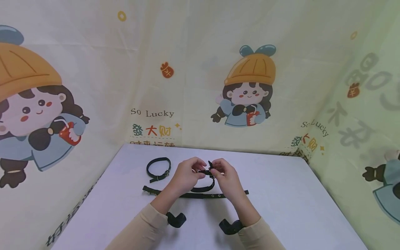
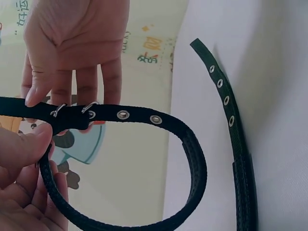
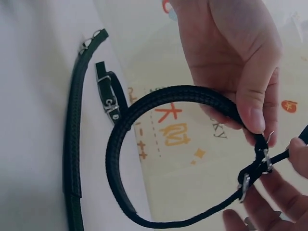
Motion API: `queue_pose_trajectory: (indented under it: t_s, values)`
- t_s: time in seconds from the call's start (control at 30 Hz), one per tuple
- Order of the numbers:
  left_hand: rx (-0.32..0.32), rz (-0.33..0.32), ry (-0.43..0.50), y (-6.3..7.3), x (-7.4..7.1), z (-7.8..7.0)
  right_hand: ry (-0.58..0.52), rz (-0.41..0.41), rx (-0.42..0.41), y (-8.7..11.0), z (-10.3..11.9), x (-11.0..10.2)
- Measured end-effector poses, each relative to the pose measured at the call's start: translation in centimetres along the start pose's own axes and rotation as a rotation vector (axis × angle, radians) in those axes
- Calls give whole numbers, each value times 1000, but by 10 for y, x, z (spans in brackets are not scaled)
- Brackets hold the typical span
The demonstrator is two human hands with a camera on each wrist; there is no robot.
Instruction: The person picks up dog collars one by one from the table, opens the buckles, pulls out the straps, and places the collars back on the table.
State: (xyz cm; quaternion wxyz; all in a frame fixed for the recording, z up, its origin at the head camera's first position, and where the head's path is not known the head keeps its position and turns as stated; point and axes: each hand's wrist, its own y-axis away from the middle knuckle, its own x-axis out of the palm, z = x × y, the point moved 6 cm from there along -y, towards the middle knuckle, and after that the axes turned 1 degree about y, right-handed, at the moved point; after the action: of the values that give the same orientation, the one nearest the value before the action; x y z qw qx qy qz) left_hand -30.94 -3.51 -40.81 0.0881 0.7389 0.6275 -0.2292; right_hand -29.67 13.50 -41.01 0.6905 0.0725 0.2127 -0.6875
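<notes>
Both hands hold a black collar bent into a loop, raised in front of the backdrop. Its metal buckle and wire rings sit where the ends overlap; metal eyelets show along the band. My left hand pinches the strap by the buckle, thumb on top and fingers behind. Opposite it, my right hand pinches the collar between thumb and fingers near the same joint, and a short strap end points up between the hands. The loop hangs below the fingers.
A second black collar, buckled into a loop, lies at the back left of the white table. Another black strap lies stretched out beneath the hands, eyelets at one end. Printed cloth surrounds the table.
</notes>
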Motion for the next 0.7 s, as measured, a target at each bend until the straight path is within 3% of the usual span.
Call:
queue_pose_trajectory:
  t_s: [0.3,0.53,0.7]
  values:
    - [10,-42,48,-1,-7,-1,-86,3,-84,1,3,-2]
    - [13,-76,91,0,-12,-4,-113,11,-66,-2,-3,-3]
    - [11,-62,105,0,-12,-6,-91,-15,-40,-3,-5,-4]
